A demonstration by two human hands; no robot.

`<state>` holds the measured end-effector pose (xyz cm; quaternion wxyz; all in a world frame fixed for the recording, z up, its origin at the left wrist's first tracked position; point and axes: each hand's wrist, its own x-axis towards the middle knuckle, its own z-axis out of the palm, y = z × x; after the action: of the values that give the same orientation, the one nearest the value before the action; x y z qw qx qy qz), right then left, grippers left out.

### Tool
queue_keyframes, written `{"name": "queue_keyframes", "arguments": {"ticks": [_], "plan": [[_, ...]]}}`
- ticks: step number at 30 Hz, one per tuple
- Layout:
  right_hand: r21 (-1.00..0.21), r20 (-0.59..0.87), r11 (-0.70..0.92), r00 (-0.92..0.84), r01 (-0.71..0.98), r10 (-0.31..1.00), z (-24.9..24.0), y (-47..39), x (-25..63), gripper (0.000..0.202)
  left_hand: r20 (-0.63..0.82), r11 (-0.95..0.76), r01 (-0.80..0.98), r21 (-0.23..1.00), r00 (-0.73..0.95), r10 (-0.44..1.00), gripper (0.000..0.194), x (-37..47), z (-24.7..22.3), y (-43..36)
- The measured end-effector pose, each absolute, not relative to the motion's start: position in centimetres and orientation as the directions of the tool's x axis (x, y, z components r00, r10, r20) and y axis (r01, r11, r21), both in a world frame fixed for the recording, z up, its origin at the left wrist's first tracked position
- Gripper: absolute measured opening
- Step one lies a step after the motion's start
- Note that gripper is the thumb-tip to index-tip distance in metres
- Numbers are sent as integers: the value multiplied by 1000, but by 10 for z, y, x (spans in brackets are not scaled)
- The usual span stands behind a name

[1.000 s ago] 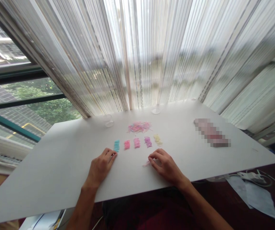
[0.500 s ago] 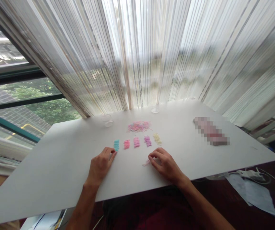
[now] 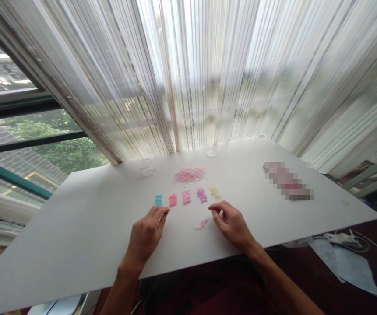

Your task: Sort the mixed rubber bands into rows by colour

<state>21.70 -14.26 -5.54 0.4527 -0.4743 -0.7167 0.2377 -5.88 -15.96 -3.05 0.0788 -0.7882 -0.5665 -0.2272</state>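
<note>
On the worktop (image 3: 86, 227), see five colour groups (image 3: 187, 197) formed, mixed pile (image 3: 190, 175) ungrouped at twelve o'clock, loose bunch (image 3: 202, 224) at five. Left hand (image 3: 146, 232), right hand (image 3: 232, 224): cannot tell if clamped.

The left hand (image 3: 145, 232), thumb and fingertips together, is just short of the blue strands (image 3: 159, 200) and hot-pink strands (image 3: 173, 200). Purple strands (image 3: 202, 195) and yellow strands (image 3: 214, 192) lie just beyond the right hand's (image 3: 230, 224) pinched fingertips, a loose tuft (image 3: 202, 225) to its left.

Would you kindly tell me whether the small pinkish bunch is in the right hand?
Out: the bunch lies on the table, visibly apart from the right hand.
</note>
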Motion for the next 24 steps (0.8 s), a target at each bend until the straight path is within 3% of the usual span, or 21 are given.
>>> {"name": "queue_keyframes", "arguments": {"ticks": [5, 9, 24], "plan": [[-720, 348, 461, -305, 519, 887, -56, -146, 227, 16, 281, -494, 818, 294, 420, 863, 22, -16, -32, -168], [-667, 334, 493, -368, 558, 868, -57, -148, 228, 15, 185, -468, 817, 337, 431, 883, 15, 4, -38, -171], [-624, 405, 553, -377, 552, 833, -62, -148, 221, 10, 315, -487, 685, 542, 371, 873, 15, -1, -51, -174]]}}
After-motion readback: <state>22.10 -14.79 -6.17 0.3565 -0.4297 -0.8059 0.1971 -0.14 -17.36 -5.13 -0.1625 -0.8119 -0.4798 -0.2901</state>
